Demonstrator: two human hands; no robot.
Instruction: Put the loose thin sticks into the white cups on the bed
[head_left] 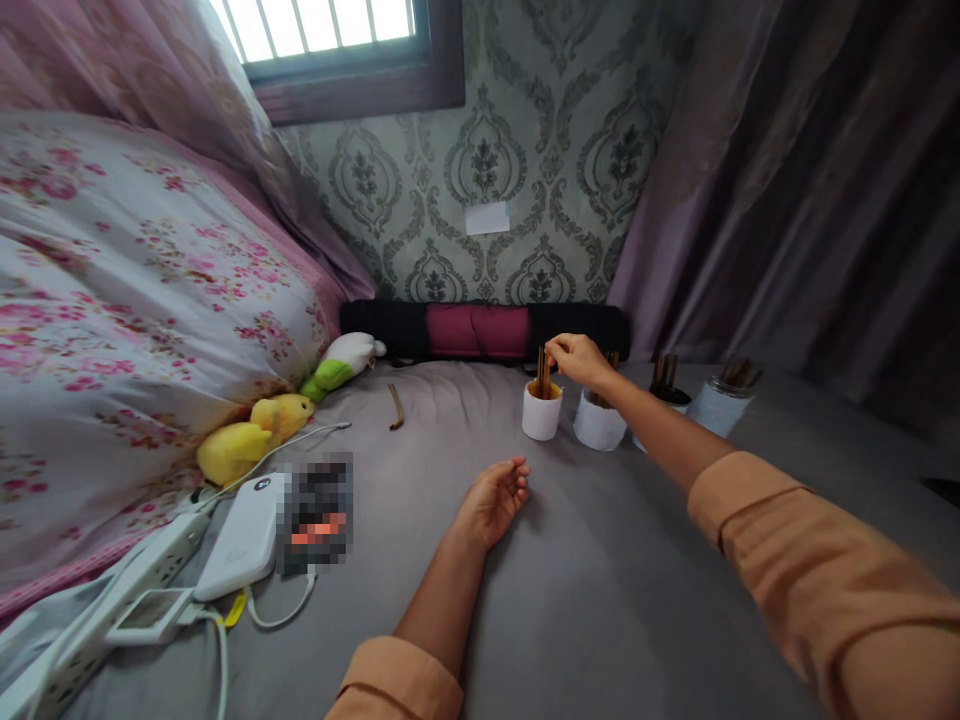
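My right hand (577, 360) reaches forward over a small white cup (541, 411) on the grey bedsheet and pinches the top of one of the brown sticks (540, 374) standing in it. My left hand (495, 498) rests on the sheet nearer to me, palm up, fingers loosely curled and holding nothing. A second white cup (599, 424) with sticks stands right of the first, partly behind my wrist. Further right stand a dark-topped cup (664, 392) and a pale jar (720, 400), both holding sticks.
A loose curved stick (395, 408) lies on the grey sheet (600, 580). A floral quilt (127, 300), yellow plush toys (251, 432), a green-and-white plush (341, 365), a white power bank (241, 535), a power strip (112, 600) and cables sit left. A black-and-maroon bolster (480, 330) lines the wall.
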